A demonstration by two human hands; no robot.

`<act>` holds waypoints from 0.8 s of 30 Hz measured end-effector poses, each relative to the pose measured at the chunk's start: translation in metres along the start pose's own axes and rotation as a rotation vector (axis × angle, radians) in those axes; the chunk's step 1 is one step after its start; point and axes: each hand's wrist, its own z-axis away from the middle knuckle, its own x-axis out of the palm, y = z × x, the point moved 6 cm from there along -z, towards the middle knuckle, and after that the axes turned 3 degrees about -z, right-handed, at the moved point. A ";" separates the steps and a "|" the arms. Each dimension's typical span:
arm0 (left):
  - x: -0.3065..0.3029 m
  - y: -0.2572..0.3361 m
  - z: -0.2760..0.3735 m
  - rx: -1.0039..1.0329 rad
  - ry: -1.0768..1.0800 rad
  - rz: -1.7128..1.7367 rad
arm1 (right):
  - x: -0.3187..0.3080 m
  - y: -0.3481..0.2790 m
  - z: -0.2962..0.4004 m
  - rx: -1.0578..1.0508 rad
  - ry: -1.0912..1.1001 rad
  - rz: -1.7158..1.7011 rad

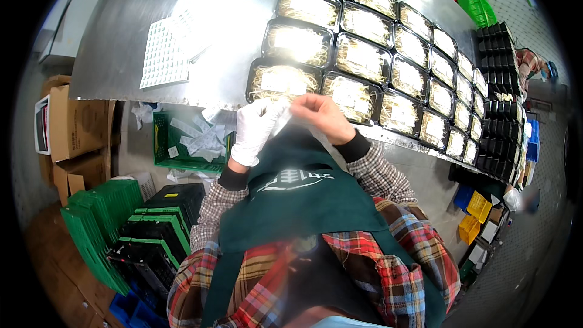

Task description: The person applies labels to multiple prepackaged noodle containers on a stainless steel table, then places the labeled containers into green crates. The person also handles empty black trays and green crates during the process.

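My left hand (255, 132), in a white glove, pinches a thin white strip (281, 123) at the near edge of the steel table (114, 59). Bare, my right hand (324, 117) has its thumb and fingertips closed on the other side of that strip; whether it is label paper or film is unclear. Just beyond both hands sits a black plastic tray (284, 79) of what look like bean sprouts, with a white label on top. Similar labelled trays (362, 59) stand in close rows to the right. Printed label sheets (165, 52) lie on the table to the left, partly lost in glare.
Below the table at left, a green crate (159, 146) holds paper scraps. Folded green and black crates (155, 228) and cardboard boxes (82, 123) occupy the floor. Stacked black trays (498, 66) border the table's right end. Another person (530, 64) is beyond them.
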 end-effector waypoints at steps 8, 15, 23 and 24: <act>0.015 0.021 -0.013 0.038 -0.168 0.093 | -0.112 -0.051 -0.107 -0.426 0.563 1.212; 0.014 0.021 -0.034 -0.039 -0.042 0.192 | -0.113 -0.031 -0.109 -0.542 0.749 1.295; 0.032 0.029 -0.067 0.207 0.165 -0.050 | -0.053 -0.032 -0.051 -0.014 -0.177 -0.022; 0.035 0.032 -0.069 0.216 0.133 -0.015 | -0.063 -0.036 -0.054 -0.048 -0.129 0.025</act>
